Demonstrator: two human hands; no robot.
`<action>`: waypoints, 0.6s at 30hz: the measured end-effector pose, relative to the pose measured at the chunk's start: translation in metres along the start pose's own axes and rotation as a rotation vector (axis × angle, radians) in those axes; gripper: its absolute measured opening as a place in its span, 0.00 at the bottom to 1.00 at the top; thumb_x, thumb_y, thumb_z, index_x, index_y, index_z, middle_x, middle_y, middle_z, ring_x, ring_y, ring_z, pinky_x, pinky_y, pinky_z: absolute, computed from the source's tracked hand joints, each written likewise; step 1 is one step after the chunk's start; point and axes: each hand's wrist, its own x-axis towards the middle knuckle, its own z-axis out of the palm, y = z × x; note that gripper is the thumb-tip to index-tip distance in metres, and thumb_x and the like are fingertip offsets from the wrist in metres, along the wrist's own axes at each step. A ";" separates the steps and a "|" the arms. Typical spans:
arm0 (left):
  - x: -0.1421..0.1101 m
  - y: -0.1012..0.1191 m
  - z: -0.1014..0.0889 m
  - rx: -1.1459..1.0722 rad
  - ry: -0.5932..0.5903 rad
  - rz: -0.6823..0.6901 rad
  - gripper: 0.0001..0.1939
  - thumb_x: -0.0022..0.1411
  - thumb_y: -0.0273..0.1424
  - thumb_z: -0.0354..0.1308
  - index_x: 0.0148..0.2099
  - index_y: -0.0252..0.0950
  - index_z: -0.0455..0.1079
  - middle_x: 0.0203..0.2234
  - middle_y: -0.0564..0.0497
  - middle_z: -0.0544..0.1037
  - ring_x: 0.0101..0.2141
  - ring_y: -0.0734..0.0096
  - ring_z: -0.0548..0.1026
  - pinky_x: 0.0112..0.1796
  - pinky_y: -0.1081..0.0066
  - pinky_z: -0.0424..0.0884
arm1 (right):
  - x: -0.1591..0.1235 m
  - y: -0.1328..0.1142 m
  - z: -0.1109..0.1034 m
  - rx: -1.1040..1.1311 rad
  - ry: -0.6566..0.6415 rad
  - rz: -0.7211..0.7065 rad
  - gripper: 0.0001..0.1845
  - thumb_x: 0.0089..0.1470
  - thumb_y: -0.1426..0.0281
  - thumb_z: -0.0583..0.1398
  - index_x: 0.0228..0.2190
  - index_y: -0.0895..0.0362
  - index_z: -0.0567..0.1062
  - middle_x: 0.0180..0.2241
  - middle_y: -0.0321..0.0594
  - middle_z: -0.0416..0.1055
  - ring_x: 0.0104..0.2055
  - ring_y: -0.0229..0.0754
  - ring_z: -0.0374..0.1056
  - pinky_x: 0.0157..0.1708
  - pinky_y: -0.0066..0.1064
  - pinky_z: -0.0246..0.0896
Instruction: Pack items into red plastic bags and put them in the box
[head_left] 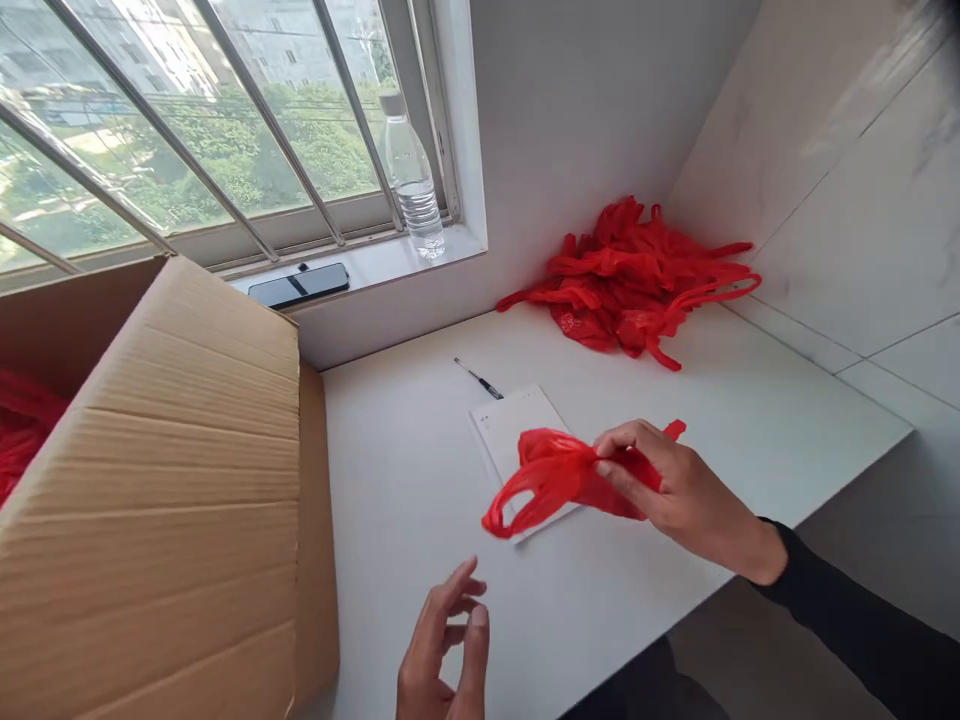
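A red plastic bag (555, 465) is pinched around its middle by my right hand (667, 480), between thumb and fingers. Its looped handle droops to the left, above a white notepad (491, 425) that it partly covers. My left hand (450, 650) is at the bottom of the view, fingers curved and apart, with nothing in it. Beyond the notepad's far edge lies a thin dark pen-like tool (480, 380). A heap of red plastic bags (626, 280) rests at the back of the white table (405, 480), against the wall.
A large open cardboard box (187, 480) takes up the left side, with red plastic (30, 420) inside. On the windowsill stand a clear water bottle (412, 185) and a dark phone-like object (300, 286) lying flat. Tiled wall (847, 220) borders the table at the right.
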 end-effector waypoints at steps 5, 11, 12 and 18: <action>0.003 0.001 0.009 0.192 -0.072 0.435 0.27 0.71 0.28 0.54 0.68 0.53 0.63 0.59 0.43 0.69 0.57 0.57 0.73 0.49 0.60 0.78 | -0.025 -0.020 0.054 0.174 -0.239 -0.265 0.09 0.69 0.78 0.52 0.44 0.52 0.67 0.40 0.37 0.71 0.43 0.44 0.66 0.43 0.37 0.64; 0.005 -0.027 0.011 0.166 -0.013 0.472 0.14 0.68 0.25 0.58 0.50 0.48 0.76 0.42 0.49 0.76 0.43 0.63 0.77 0.39 0.66 0.78 | -0.044 -0.022 0.079 0.146 -0.300 -0.239 0.09 0.69 0.72 0.57 0.49 0.52 0.68 0.47 0.40 0.72 0.49 0.48 0.65 0.49 0.44 0.62; 0.004 -0.031 0.012 0.145 0.005 0.464 0.13 0.68 0.25 0.57 0.50 0.47 0.75 0.42 0.49 0.76 0.42 0.64 0.78 0.39 0.66 0.78 | -0.047 -0.022 0.080 0.112 -0.279 -0.224 0.09 0.69 0.72 0.58 0.50 0.52 0.68 0.47 0.40 0.71 0.49 0.49 0.64 0.49 0.45 0.62; -0.003 -0.043 0.011 0.018 0.055 0.395 0.09 0.66 0.29 0.61 0.46 0.45 0.78 0.41 0.49 0.79 0.42 0.61 0.80 0.40 0.65 0.78 | -0.059 -0.015 0.080 -0.097 -0.186 -0.264 0.06 0.67 0.77 0.57 0.42 0.54 0.68 0.41 0.40 0.70 0.45 0.50 0.63 0.48 0.47 0.59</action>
